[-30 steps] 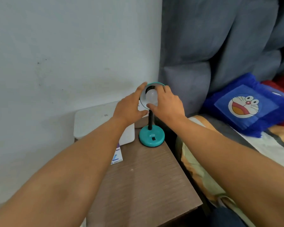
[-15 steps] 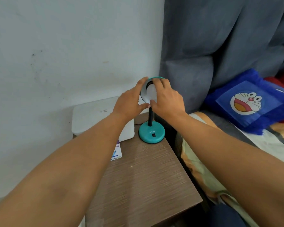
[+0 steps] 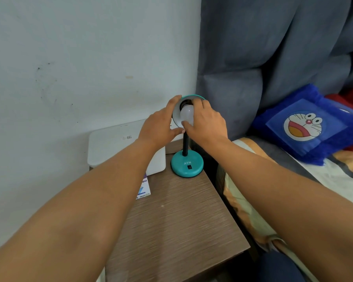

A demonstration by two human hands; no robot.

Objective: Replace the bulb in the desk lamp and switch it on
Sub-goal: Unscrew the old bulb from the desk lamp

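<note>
Our left hand (image 3: pixel 158 127) grips the teal shade (image 3: pixel 193 97) of the desk lamp (image 3: pixel 186 163) at the table's (image 3: pixel 177 220) far edge. Our right hand (image 3: pixel 207 122) grasps the bulb (image 3: pixel 186 116), now protruding further from the socket, indicating unscrewing underway.

Left hand (image 3: pixel 159 127) and right hand (image 3: pixel 207 123) curled, arms outstretched.
</note>
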